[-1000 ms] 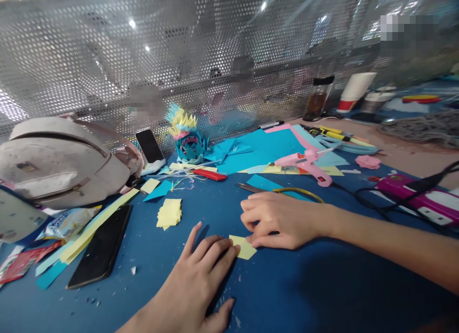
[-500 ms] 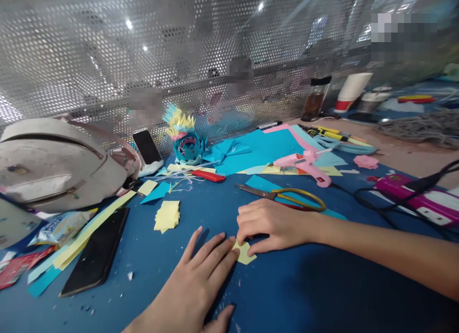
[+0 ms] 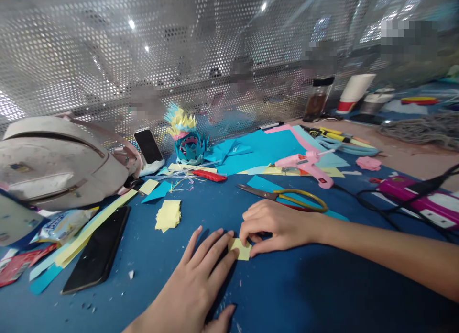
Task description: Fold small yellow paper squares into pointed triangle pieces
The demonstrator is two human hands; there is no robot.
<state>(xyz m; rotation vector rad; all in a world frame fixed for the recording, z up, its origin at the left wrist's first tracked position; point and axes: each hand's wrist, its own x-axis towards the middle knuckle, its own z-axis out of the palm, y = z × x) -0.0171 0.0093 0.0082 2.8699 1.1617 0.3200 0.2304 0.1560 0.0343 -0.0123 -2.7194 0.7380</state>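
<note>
A small yellow piece of paper (image 3: pixel 241 250) lies on the blue table between my hands. My left hand (image 3: pixel 206 275) is spread flat, its fingertips touching the paper's left edge. The fingers of my right hand (image 3: pixel 268 227) are curled, thumb and forefinger pinching the paper's right side. Part of the sheet is hidden under those fingers. To the upper left lies a stack of small yellow papers (image 3: pixel 168 215). Scissors (image 3: pixel 287 198) with yellow handles rest just beyond my right hand.
A pink glue gun (image 3: pixel 304 164) and blue paper sheets (image 3: pixel 265 149) lie farther back. A red cutter (image 3: pixel 210 175) sits near a folded-paper figure (image 3: pixel 188 141). At left are a black phone (image 3: pixel 98 256) and a pale backpack (image 3: pixel 53 165); at right, a purple power strip (image 3: pixel 412 196).
The yellow paper has turned slightly, and its outline now looks squarer. My right hand has shifted a little to the right; my left hand stays nearly in place.
</note>
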